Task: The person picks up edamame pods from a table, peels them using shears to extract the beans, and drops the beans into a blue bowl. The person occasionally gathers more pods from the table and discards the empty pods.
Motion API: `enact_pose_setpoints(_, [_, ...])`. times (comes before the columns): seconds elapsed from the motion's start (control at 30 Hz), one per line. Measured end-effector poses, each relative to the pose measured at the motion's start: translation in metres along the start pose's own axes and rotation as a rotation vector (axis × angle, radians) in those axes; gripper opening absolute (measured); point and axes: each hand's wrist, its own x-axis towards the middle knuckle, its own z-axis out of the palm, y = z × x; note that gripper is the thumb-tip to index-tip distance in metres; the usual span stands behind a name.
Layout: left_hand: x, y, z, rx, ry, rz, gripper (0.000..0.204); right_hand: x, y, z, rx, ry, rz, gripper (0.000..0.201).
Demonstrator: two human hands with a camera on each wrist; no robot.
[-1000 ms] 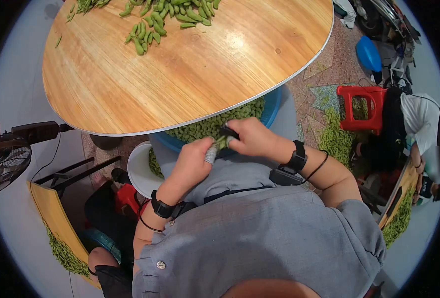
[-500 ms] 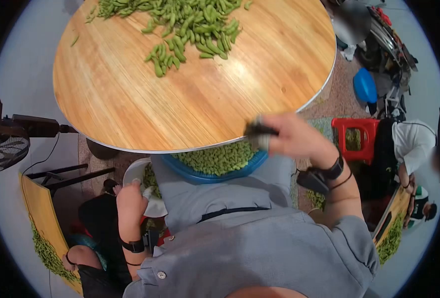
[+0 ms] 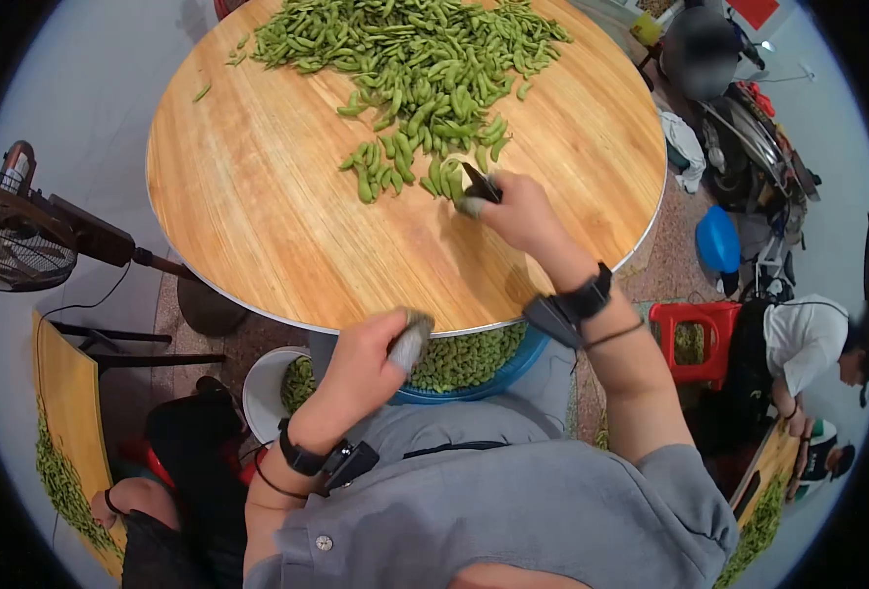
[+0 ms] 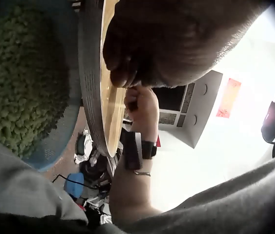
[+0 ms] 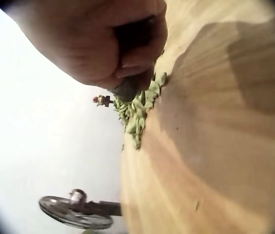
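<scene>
Green soybean pods [image 3: 434, 74] lie heaped across the far half of the round wooden table [image 3: 287, 236]. My right hand [image 3: 523, 211] is at the near edge of this heap, its fingers curled round a small black tool [image 3: 479, 185] whose exact kind is not clear. Fingertips there meet the closest pods. My left hand [image 3: 361, 363] hovers by the table's front edge, fingers loosely bent, with grey wrapping on a finger; nothing shows in it. Below it, a blue basin [image 3: 528, 368] full of shelled green beans [image 3: 464, 361] sits on my lap, partly under the tabletop.
A white bucket [image 3: 263, 398] with green pods or hulls stands left of my legs. A fan [image 3: 22, 231] is at far left. Other people sit at side tables, one near a red stool [image 3: 695, 368]. A blue object [image 3: 717, 240] lies on the floor at right.
My right hand has gone from over the basin forward to the pods, still with the black tool. The left hand dipped to the white bucket and has come back to the table edge.
</scene>
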Motion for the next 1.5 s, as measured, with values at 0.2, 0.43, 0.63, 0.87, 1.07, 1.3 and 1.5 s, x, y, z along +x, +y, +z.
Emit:
enact_pose_setpoints(0.2, [0.042,0.001,0.028,-0.409,0.163,-0.059,0.013,-0.082,-0.036,0.005,1.168,-0.431,0.35,0.021])
enact_pose_setpoints(0.43, [0.035,-0.001,0.033,0.061,0.155,-0.013,0.012,-0.086,-0.031,-0.001,0.656,-0.281,0.187,0.021])
enact_pose_setpoints(0.63, [0.028,0.011,0.025,-0.683,-0.023,-0.257,0.012,-0.085,-0.023,0.011,0.85,-0.334,0.249,0.027])
enact_pose_setpoints(0.87, [0.026,0.015,0.019,-0.725,0.014,-0.333,0.016,-0.108,-0.039,-0.021,0.751,-0.38,0.101,0.034])
enact_pose_setpoints(1.07, [0.023,0.016,0.022,-0.706,-0.007,-0.293,0.014,-0.113,-0.02,0.006,0.546,-0.256,-0.232,0.042])
enact_pose_setpoints(1.3, [0.017,0.019,0.009,-0.733,-0.017,-0.31,0.016,-0.104,-0.048,-0.028,1.374,-0.759,0.385,0.04])
enact_pose_setpoints(1.5, [0.012,0.012,0.03,0.29,0.321,0.251,0.01,-0.114,-0.037,0.02,0.692,-0.188,-0.232,0.044])
